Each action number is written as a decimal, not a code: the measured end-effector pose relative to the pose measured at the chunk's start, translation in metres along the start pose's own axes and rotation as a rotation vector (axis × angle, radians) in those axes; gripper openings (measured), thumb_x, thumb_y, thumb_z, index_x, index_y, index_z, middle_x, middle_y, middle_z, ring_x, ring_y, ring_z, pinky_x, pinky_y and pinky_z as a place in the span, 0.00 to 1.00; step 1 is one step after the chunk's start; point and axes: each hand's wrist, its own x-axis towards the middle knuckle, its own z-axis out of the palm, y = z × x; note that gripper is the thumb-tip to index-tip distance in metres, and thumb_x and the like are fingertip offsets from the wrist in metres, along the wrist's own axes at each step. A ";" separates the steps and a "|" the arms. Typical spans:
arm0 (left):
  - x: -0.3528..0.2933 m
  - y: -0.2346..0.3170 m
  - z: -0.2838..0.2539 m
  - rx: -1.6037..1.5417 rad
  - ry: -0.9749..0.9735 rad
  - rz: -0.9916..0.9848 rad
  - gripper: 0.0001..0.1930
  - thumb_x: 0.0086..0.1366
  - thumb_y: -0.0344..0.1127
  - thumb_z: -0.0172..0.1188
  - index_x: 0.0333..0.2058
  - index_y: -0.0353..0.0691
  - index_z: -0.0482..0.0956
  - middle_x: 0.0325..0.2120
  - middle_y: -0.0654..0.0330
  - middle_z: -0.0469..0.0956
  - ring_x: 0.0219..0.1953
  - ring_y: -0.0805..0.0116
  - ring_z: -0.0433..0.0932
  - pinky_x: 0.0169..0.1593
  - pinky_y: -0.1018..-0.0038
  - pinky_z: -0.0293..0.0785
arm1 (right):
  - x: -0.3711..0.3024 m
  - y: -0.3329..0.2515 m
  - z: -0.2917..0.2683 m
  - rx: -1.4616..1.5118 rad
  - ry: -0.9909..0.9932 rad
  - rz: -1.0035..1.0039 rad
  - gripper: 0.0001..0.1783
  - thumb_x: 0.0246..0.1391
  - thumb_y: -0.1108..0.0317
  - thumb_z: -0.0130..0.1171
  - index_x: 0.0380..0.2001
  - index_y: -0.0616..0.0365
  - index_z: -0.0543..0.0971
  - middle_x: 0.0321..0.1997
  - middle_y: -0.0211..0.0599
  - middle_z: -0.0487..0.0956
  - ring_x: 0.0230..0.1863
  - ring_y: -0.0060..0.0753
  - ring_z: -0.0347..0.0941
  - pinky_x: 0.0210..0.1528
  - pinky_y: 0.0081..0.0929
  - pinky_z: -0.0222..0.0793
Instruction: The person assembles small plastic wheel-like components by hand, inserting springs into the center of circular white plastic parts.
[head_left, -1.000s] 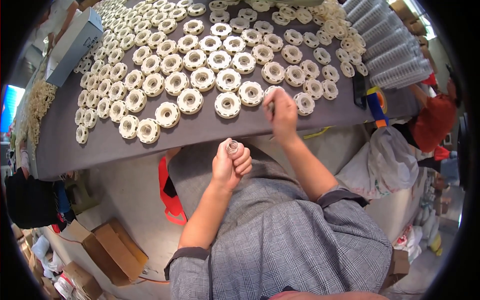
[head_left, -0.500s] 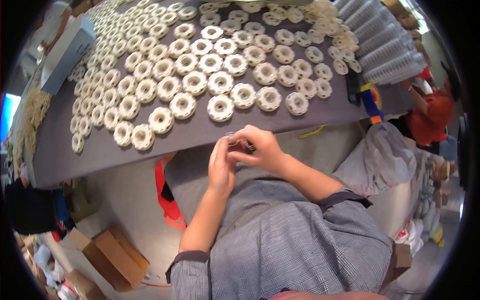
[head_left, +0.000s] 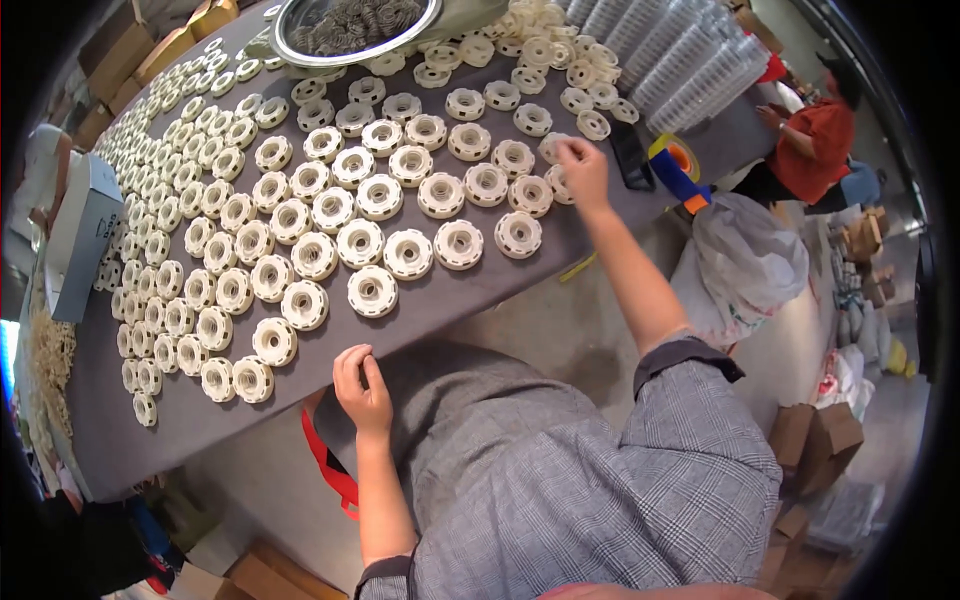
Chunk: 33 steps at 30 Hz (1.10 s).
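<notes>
My right hand (head_left: 584,175) reaches over the table at the right, fingertips pinched together at the edge of a white ring-shaped part (head_left: 549,150). Whatever lies between those fingers is too small to make out. My left hand (head_left: 364,395) is by the near table edge, its fingers loosely bent with the thumb apart, and nothing shows in it. Many cream-white round parts with notched rims and open centres, such as this near one (head_left: 372,291), lie flat in rough rows. Dark coils show inside some centres.
A metal basin (head_left: 283,45) of dark coil springs stands at the far edge. Stacked clear plastic trays (head_left: 665,75), a dark phone-like object (head_left: 632,158) and a tape dispenser (head_left: 680,172) are at right. A blue-grey box (head_left: 88,235) stands left. Another person (head_left: 822,140) is beyond.
My hands were together in front of me around dark coils; now they are apart. The right has gone out to the parts at right, the left toward the near edge. The view has shifted.
</notes>
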 end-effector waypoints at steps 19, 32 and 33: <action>0.010 0.006 -0.014 -0.223 0.031 -0.162 0.04 0.59 0.25 0.50 0.27 0.33 0.73 0.28 0.57 0.73 0.31 0.69 0.71 0.37 0.76 0.67 | 0.067 0.035 0.001 0.220 -0.063 0.607 0.10 0.44 0.64 0.54 0.30 0.57 0.74 0.20 0.30 0.70 0.22 0.25 0.67 0.23 0.24 0.65; 0.035 0.146 -0.113 -0.311 0.072 0.506 0.10 0.55 0.37 0.59 0.26 0.39 0.69 0.28 0.55 0.73 0.29 0.60 0.73 0.31 0.67 0.70 | 0.118 -0.127 0.150 0.957 -0.221 0.735 0.24 0.53 0.50 0.49 0.43 0.61 0.67 0.34 0.36 0.77 0.23 0.28 0.75 0.20 0.23 0.71; 0.028 0.145 -0.125 -0.299 0.097 0.560 0.11 0.57 0.40 0.57 0.26 0.40 0.69 0.28 0.57 0.72 0.29 0.61 0.73 0.32 0.67 0.70 | 0.121 -0.139 0.166 0.916 -0.039 0.748 0.22 0.53 0.52 0.50 0.42 0.60 0.66 0.32 0.37 0.76 0.25 0.30 0.76 0.20 0.25 0.72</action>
